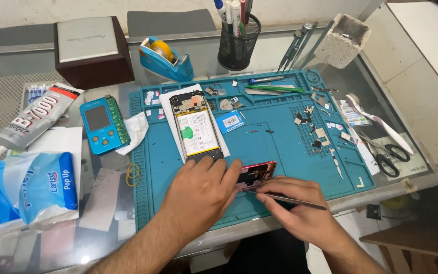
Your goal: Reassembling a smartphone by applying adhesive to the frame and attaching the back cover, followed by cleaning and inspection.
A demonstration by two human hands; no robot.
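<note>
pink phone frame [257, 174]: near front edge of the teal work mat [280, 152], tilted up on its side, inner side w/ small parts facing me.
my left hand [201, 193]: fingers curled shut over the frame's left end, pinning it to the mat; thumb side up against it.
my right hand [300, 203]: just right of the frame, fingers pinched closed round thin metal tweezers [290, 200]; tip at the frame's lower edge, handle running off to the right.
opened phone [194, 127]: on the mat, behind my left hand, back off, white battery showing, lying on a white sheet.
small parts: screws, shields & bits scattered over the mat's right half, behind the frame.
scissors [389, 155]: off the mat's right edge, on the glass table [107, 203].
blue tester box [102, 124]: just left of the mat.
glue tube [36, 119]: further left of the mat.
tissue pack [29, 190]: left of the mat, near front.
tape dispenser [166, 58]: behind the mat, blue.
pen cup [238, 38]: behind the mat, black mesh.
</note>
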